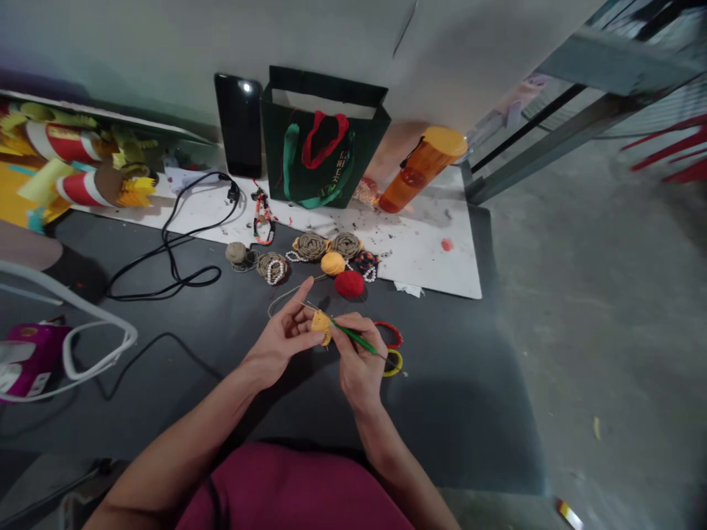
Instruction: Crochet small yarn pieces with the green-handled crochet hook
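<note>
Between finger and thumb, my left hand (287, 335) pinches a small yellow crochet piece (321, 327), its index finger raised with a strand of yarn near it. My right hand (359, 361) is closed around a green-handled crochet hook (356, 336), whose tip meets the piece. Just beyond my hands lie a red yarn ball (349, 284), a yellow yarn ball (333, 263) and a grey-brown yarn ball (236, 253). Beside my right hand are a red ring-shaped handle (393, 335) and a yellow one (394, 363), partly hidden by the hand.
Brown crocheted rosettes (310, 246) with bead strings lie past the yarn. Against the wall stand a phone (240, 125), a dark green gift bag (325, 140) and an orange cylinder (423, 168). A black cable (172, 254) loops at left, near a purple box (33, 357).
</note>
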Motion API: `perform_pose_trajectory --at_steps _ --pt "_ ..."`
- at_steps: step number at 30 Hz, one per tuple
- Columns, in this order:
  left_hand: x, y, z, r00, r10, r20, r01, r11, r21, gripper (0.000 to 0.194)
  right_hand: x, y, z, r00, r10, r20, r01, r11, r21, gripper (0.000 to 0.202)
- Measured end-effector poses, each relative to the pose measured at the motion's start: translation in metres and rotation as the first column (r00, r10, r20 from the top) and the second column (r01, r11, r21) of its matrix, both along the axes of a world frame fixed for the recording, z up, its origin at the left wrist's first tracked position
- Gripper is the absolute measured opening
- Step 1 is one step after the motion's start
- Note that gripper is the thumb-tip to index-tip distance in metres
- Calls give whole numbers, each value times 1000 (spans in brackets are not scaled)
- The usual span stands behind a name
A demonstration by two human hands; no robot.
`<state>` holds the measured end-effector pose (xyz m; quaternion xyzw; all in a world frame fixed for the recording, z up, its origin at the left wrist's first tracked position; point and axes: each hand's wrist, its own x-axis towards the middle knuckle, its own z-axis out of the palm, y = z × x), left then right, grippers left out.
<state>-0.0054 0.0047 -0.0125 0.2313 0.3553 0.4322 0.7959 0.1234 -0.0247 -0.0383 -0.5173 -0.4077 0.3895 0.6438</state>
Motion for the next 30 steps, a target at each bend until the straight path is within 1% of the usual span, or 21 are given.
perform_pose_trajectory --at_steps 3,5,9,12,15,18,21,24,27,30 --pt "2 0 -2 997 77 -16 -77 997 -1 84 -1 1 1 1000 24 7 -24 999 21 7" --pt "3 0 -2 993 114 -34 -115 993 -13 82 -2 1 0 1000 7 -20 -7 1000 -8 7" --pt "3 0 1 992 124 -27 -125 991 -51 79 -3 0 -1 995 -16 -102 8 997 -77 9" --pt "3 0 3 993 120 -16 -121 991 -50 80 -3 0 -1 990 -5 -141 -8 996 -86 9" --pt "4 -1 4 988 153 -22 -154 987 -45 81 -3 -1 -1 989 9 -148 -23 995 -93 9" --pt "5 -2 2 982 184 -48 -185 982 -24 80 -2 -2 -2 993 1 -121 -14 994 -112 7" --pt "5 -3 0 982 177 -74 -177 984 3 78 0 0 -1 994 -1 -111 -7 997 -72 7" --pt "5 -3 -1 982 165 -94 -165 986 1 75 -1 1 1 983 27 -182 -31 999 -20 8" --pt "4 -4 -2 984 150 -93 -151 989 -5 73 -1 1 3 964 62 -260 -77 996 -49 5" --pt "4 -4 -4 987 143 -79 -143 990 -3 74 0 0 4 967 52 -248 -74 994 -81 6"
